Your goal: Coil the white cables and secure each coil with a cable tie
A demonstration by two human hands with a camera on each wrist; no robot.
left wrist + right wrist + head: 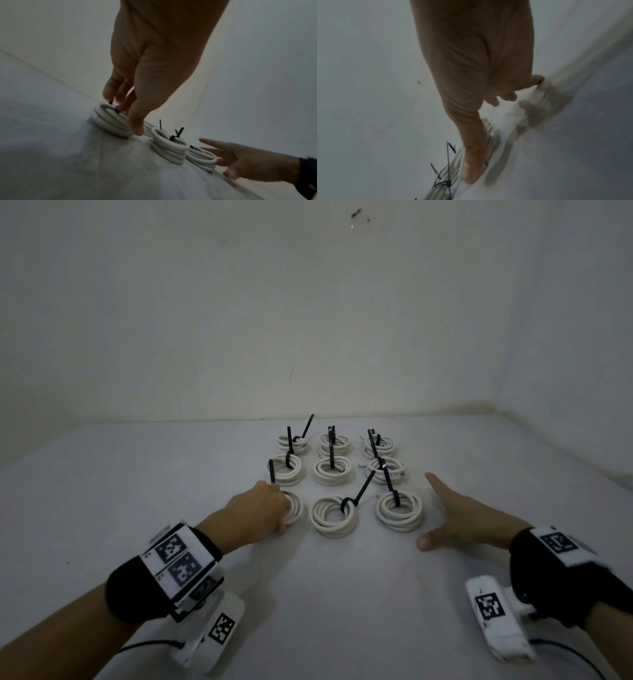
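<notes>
Nine coils of white cable lie in three rows of three on the white table (pixel 342 594), each bound by a black cable tie whose free tail sticks up; the rows run from the near edge toward the wall (pixel 308 302). The left hand (pixel 258 510) rests on the near-left coil (pixel 294 508); in the left wrist view its fingers (pixel 109 93) curl down onto the coil's top at the cable tie (pixel 117 109) and the thumb presses the coil's side, so the hand grips that coil. The near-middle coil (pixel 334 517) sits just beside it, its tie tail (pixel 363 486) leaning to the right; the near-right coil (pixel 400 511) follows, apart from both hands in the head view. The right hand (pixel 469 517) is spread wide just right of the near-right coil, fingers straight, thumb extended toward the person, holding nothing; the right wrist view is blurred, and contact with the coil cannot be judged. Each wrist carries a black band with printed markers.
</notes>
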